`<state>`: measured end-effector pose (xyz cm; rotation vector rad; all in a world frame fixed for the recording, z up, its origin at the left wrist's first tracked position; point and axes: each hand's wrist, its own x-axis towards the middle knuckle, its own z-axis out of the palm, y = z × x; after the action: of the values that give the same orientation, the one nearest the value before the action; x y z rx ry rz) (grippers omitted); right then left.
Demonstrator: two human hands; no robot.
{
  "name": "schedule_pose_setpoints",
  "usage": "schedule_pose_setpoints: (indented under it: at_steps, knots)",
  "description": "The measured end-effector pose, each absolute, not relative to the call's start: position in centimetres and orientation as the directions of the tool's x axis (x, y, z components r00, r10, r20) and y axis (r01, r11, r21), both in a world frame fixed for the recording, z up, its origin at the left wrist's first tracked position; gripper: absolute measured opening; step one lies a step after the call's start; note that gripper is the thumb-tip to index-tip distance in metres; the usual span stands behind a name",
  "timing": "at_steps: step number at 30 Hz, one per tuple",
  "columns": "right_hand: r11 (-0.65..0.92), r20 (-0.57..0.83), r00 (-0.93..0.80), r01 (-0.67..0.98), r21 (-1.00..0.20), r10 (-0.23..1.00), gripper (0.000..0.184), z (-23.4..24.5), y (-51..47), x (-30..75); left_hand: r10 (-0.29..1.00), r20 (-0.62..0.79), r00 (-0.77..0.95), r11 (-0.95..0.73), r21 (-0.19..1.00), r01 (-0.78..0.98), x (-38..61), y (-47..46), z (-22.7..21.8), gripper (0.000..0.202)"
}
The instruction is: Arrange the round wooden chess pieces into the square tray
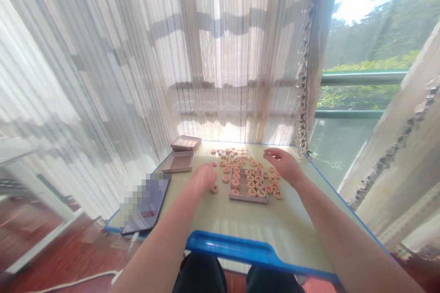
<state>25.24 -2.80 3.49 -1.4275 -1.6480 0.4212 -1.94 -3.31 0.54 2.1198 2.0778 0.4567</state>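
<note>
On the table is a shallow box (242,197) partly filled with round wooden xiangqi pieces (252,185). One column of red-marked pieces lines its left side, and two columns of black-marked ones fill its right. My left hand (205,176) hovers left of the box, above a loose piece (214,188); its fingers are mostly hidden and blurred. To the box's upper right, my right hand (282,161) has its fingers and thumb curled toward each other in a pinch. Whatever lies between those fingertips is too small to make out.
Loose pieces (233,153) are scattered behind the box, with others on its right. Two more shallow trays, one nearer (178,161) and one farther (186,142), sit at the back left. A tablet (147,206) lies at the left edge. A blue rim (233,246) borders the table.
</note>
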Motion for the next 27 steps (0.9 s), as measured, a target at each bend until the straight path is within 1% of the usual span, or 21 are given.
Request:
schedule_pose_setpoints:
  at_steps: [1,3,6,8,9,11,13,15,18,22,24,27]
  knots:
    - [0.327,0.406,-0.001,0.595,-0.734,0.914,0.028,4.3,-4.1,24.2,0.991,0.135,0.015,-0.058,0.324,0.944,-2.0,-4.2,0.5,0.044]
    - [0.408,0.390,-0.166,0.590,-0.697,0.906,0.027,5.2,-6.4,22.3,0.973,0.231,0.017,-0.117,0.428,0.896,-1.9,-5.8,0.0,0.039]
    - [0.531,0.371,-0.381,0.642,-0.553,0.847,0.020,4.9,-8.4,20.2,0.955,0.298,0.006,-0.143,0.440,0.887,-1.4,-7.6,-0.9,0.037]
    - [0.566,0.344,-0.449,0.659,-0.496,0.824,0.018,4.1,-8.7,19.6,0.902,0.432,-0.027,-0.196,0.463,0.865,-1.0,-8.4,-1.3,0.033]
    - [0.566,0.327,-0.462,0.664,-0.488,0.824,0.017,3.6,-8.6,19.4,0.868,0.496,-0.010,-0.251,0.457,0.853,-0.8,-8.6,-1.4,0.030]
    - [0.558,0.290,-0.479,0.670,-0.490,0.829,0.018,2.7,-8.3,19.3,0.817,0.572,0.072,-0.371,0.427,0.825,-0.5,-9.1,-1.6,0.023]
    - [0.561,0.273,-0.494,0.669,-0.488,0.825,0.020,2.1,-8.1,19.2,0.798,0.584,0.148,-0.445,0.406,0.798,-0.3,-9.4,-1.6,0.022]
    - [0.580,0.281,-0.511,0.662,-0.474,0.813,0.021,1.8,-8.0,19.1,0.785,0.584,0.206,-0.493,0.388,0.779,-0.2,-9.6,-1.5,0.025]
    - [0.583,0.297,-0.503,0.671,-0.457,0.812,0.020,1.7,-8.0,19.1,0.765,0.581,0.279,-0.550,0.363,0.752,0.1,-9.9,-1.4,0.031]
    - [0.566,0.305,-0.477,0.688,-0.454,0.824,0.017,1.4,-7.8,19.1,0.758,0.559,0.336,-0.586,0.357,0.728,0.4,-10.2,-1.2,0.043]
    - [0.568,0.316,-0.473,0.696,-0.439,0.823,0.017,1.3,-7.7,19.1,0.760,0.551,0.345,-0.589,0.358,0.725,0.4,-10.2,-1.1,0.044]
    - [0.571,0.326,-0.471,0.721,-0.392,0.820,0.020,1.2,-7.6,19.2,0.758,0.557,0.340,-0.587,0.354,0.728,0.4,-10.3,-1.2,0.040]
